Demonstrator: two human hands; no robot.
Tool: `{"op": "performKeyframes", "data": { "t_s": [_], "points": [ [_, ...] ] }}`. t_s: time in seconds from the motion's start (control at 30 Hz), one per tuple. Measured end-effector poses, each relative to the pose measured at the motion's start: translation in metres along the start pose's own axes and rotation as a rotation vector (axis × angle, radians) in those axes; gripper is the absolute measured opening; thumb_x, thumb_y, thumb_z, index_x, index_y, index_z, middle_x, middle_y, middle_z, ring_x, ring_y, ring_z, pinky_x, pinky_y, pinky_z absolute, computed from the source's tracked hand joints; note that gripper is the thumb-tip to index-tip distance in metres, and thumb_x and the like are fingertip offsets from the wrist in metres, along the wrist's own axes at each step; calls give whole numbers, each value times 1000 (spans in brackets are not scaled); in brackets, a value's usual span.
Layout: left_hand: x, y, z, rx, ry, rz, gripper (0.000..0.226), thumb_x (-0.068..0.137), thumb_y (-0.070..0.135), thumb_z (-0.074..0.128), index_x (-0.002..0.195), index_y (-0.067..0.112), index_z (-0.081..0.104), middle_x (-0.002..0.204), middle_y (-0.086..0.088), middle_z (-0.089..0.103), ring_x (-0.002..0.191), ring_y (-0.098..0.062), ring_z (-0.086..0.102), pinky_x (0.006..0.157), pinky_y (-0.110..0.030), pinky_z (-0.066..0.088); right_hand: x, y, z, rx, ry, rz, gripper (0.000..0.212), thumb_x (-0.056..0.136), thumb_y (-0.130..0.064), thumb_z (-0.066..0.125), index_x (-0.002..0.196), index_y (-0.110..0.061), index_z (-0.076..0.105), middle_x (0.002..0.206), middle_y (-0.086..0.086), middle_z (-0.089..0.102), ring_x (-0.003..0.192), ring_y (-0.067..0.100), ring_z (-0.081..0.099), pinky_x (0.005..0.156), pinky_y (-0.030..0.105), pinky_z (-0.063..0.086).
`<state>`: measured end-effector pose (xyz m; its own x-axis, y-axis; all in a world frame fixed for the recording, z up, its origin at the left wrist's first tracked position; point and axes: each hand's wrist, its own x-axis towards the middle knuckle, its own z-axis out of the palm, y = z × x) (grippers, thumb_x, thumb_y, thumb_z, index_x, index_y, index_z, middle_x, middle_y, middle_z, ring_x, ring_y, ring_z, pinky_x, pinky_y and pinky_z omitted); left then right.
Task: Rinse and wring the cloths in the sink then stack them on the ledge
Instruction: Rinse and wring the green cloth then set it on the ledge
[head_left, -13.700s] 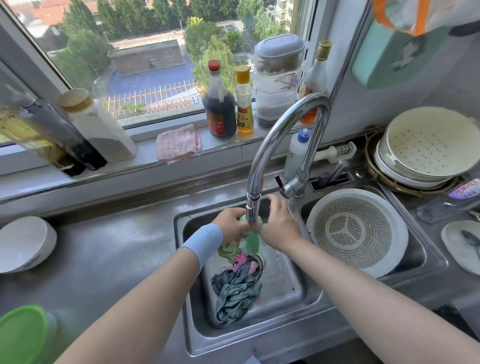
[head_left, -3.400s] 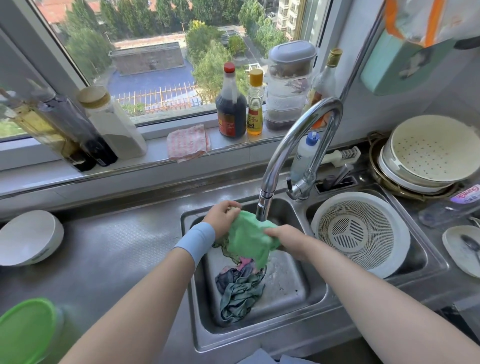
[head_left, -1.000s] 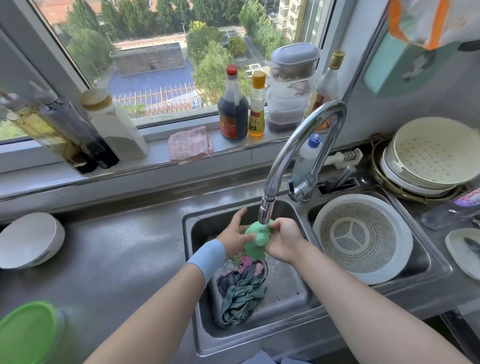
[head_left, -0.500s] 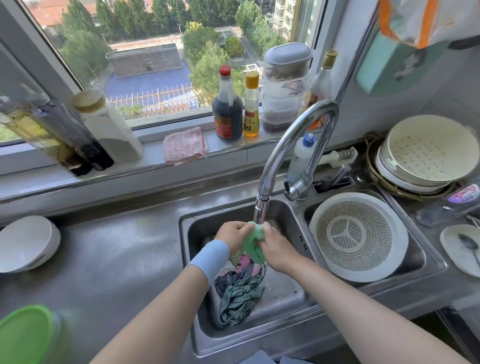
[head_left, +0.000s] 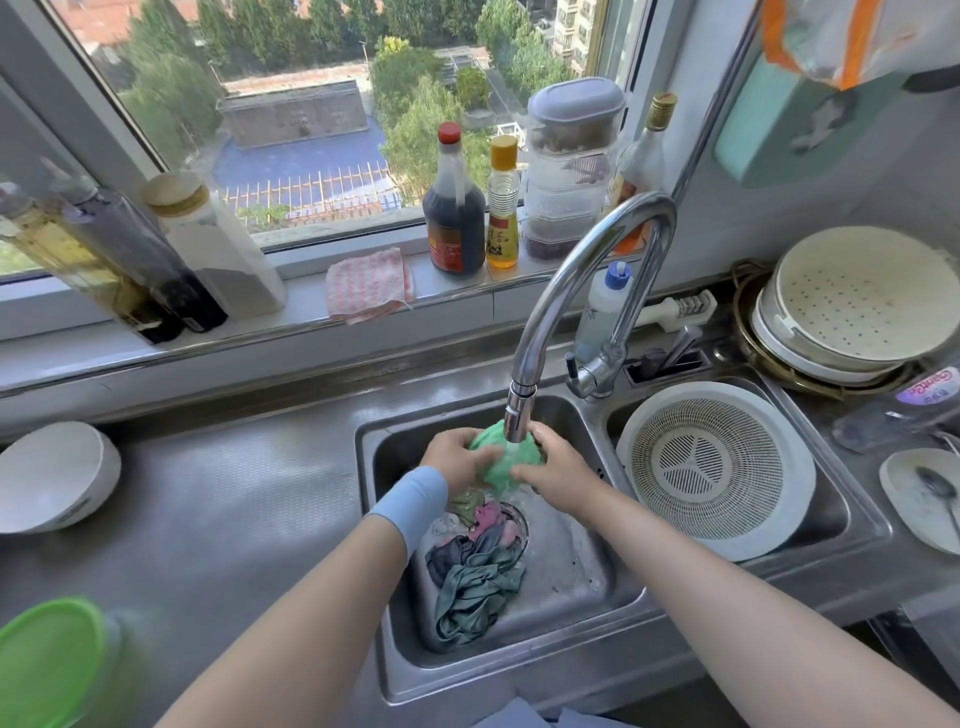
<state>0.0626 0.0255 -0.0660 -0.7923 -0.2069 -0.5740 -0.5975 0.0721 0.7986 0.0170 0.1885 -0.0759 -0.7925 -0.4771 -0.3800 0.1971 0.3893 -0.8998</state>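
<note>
Cloth (head_left: 491, 467), green, bunched into a ball, gripped by left hand (head_left: 457, 458) and right hand (head_left: 558, 475).

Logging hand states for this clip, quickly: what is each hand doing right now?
Left hand: grips the green cloth.
Right hand: grips the same green cloth.

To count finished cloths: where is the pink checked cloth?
In the head view, the pink checked cloth lies on the window ledge, left of the dark sauce bottle and right of the white jar.
</note>
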Motion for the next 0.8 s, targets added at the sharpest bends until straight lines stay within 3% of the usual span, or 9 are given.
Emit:
{"op": "performKeyframes", "data": {
  "t_s": [0.07,0.17,0.23,0.3,0.4,0.5,0.57,0.67,0.8],
  "points": [
    [1,4,-1,178,-34,72,15,86,13,73,99,17,67,91,-5,73,77,-19,71,78,-38,60,1,0,-4,-72,47,-21,18,86,-15,72,92,-30,64,82,-10,66,72,6,56,64,22,45],
    [2,6,0,338,-76,90,26,81,15,79,100,23,63,92,0,71,77,-14,66,76,-32,58,5,-1,-17,-275,28,-29,16,87,-28,68,73,-36,65,66,-13,61,62,4,52,61,27,43],
    [4,8,-3,362,-32,88,24,80,17,79,98,25,67,91,-1,72,77,-16,67,78,-37,60,6,-12,-29,-441,44,-38,9,85,-30,61,83,-37,66,77,-14,64,71,4,57,63,25,43],
    [6,12,-7,409,-11,100,20,81,19,78,96,26,68,91,-2,72,76,-17,67,75,-37,61,11,-24,-40,-554,257,-104,20,86,-23,57,103,-30,61,94,-10,60,83,12,58,69,28,42],
    [6,22,-11,564,-44,109,19,85,20,75,96,30,65,88,6,68,73,-9,62,64,-24,54,30,-34,-58,-597,523,-224,36,94,-14,57,130,-19,51,120,6,50,92,26,58,79,36,49],
    [6,29,-13,704,-73,108,18,86,21,74,95,33,64,88,8,66,69,-7,58,55,-19,44,54,-36,-74,-649,446,-274,49,97,-12,57,145,-18,49,139,6,49,113,25,57,97,36,46],
    [6,30,-13,710,-70,101,19,85,22,75,94,34,64,87,9,66,68,-8,59,54,-20,45,65,-34,-81,-696,392,-291,43,97,-9,57,140,-13,57,136,9,59,121,28,57,101,33,42],
    [6,29,-10,687,-84,103,19,83,22,77,91,34,66,83,10,67,65,-7,60,50,-18,44,69,-31,-82,-711,419,-316,30,95,-8,60,123,-10,69,119,10,71,110,29,64,92,30,45],
    [7,25,-6,695,-88,112,20,83,21,77,89,35,64,81,11,64,66,-6,58,51,-18,42,66,-27,-86,-698,442,-370,21,92,-5,61,109,-8,73,106,12,74,98,32,67,86,33,48]
  ]
}}
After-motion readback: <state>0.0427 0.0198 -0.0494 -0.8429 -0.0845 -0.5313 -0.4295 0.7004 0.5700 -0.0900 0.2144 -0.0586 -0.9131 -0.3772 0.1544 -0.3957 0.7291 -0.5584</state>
